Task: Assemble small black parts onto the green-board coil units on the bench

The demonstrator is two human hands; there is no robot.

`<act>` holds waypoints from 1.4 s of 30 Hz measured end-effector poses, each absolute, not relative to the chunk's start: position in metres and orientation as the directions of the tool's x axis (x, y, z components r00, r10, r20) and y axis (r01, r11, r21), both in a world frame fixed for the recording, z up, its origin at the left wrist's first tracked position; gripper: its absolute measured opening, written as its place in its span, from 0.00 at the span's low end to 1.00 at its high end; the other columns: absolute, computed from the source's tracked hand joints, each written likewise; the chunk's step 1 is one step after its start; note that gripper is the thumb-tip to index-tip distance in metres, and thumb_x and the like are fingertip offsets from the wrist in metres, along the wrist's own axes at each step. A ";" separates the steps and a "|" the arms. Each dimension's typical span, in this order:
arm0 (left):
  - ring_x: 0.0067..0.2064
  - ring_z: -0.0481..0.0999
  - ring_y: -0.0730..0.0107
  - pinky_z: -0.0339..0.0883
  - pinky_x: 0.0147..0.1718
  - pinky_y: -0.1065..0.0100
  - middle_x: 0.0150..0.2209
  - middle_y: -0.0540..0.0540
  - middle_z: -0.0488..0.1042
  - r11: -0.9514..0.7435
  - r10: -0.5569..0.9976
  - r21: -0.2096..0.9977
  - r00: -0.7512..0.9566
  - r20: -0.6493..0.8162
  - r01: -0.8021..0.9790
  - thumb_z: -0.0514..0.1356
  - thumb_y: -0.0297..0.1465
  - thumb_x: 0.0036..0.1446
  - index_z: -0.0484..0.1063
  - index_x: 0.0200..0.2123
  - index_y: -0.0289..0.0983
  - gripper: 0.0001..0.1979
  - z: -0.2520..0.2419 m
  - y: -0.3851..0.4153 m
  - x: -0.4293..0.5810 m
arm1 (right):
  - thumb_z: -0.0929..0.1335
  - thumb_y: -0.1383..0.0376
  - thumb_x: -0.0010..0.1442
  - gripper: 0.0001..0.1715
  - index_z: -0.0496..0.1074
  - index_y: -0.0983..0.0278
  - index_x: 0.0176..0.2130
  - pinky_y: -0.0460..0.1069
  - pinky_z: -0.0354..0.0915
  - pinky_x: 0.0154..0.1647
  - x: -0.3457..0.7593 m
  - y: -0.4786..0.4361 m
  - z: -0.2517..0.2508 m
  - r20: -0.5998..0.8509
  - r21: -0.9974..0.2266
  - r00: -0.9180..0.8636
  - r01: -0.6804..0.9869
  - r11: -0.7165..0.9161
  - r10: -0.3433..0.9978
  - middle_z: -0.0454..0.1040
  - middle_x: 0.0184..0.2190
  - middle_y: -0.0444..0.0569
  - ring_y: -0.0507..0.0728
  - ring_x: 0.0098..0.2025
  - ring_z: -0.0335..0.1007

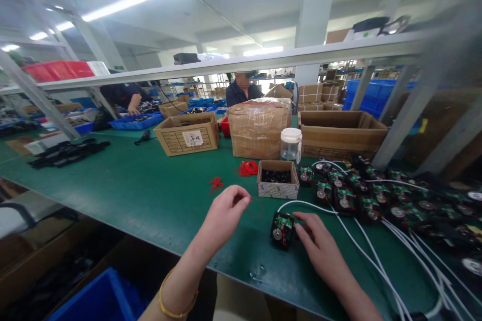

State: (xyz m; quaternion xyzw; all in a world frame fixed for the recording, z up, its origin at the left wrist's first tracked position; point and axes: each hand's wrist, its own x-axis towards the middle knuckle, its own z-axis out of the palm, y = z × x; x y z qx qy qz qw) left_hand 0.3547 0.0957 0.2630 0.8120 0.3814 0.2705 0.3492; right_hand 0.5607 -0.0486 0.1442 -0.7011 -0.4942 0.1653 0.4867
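Two hands working a red wire loop and a small black module on the green surface.

The left hand is pinching the red wire loop between closed fingers, just above the surface; the right hand is lying open, fingertips touching the black module, which is sitting upright beside it; a small cardboard box is standing just behind.

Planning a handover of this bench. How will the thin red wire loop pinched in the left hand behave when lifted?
The red wire loop looks thin, so it is probably very light and floppy. Pinched in the left hand, it arcs loosely above the green table, so it likely sags and snags easily.
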 end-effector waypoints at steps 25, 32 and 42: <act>0.50 0.80 0.59 0.74 0.50 0.58 0.50 0.38 0.79 0.150 0.706 0.986 0.690 -0.160 0.075 0.63 0.38 0.59 0.71 0.36 0.36 0.11 0.234 0.048 0.357 | 0.74 0.67 0.58 0.37 0.65 0.51 0.63 0.64 0.62 0.61 0.562 -0.038 0.171 0.313 -0.562 0.116 0.823 0.086 0.943 0.69 0.60 0.51 0.66 0.60 0.65; 0.50 0.80 0.58 0.74 0.51 0.56 0.50 0.36 0.79 0.270 0.674 0.963 0.711 -0.202 0.018 0.65 0.38 0.59 0.72 0.37 0.35 0.12 0.233 0.045 0.359 | 0.74 0.64 0.60 0.33 0.66 0.51 0.62 0.64 0.62 0.60 0.561 -0.040 0.172 0.330 -0.575 0.144 0.814 0.078 0.933 0.70 0.59 0.51 0.67 0.60 0.64; 0.49 0.80 0.58 0.72 0.52 0.57 0.45 0.39 0.81 0.281 0.650 0.960 0.732 -0.204 0.018 0.65 0.36 0.58 0.75 0.38 0.34 0.11 0.230 0.043 0.367 | 0.69 0.59 0.67 0.08 0.76 0.55 0.46 0.55 0.64 0.49 0.540 -0.058 0.189 0.348 -0.846 0.188 0.484 0.222 0.918 0.75 0.42 0.47 0.60 0.48 0.69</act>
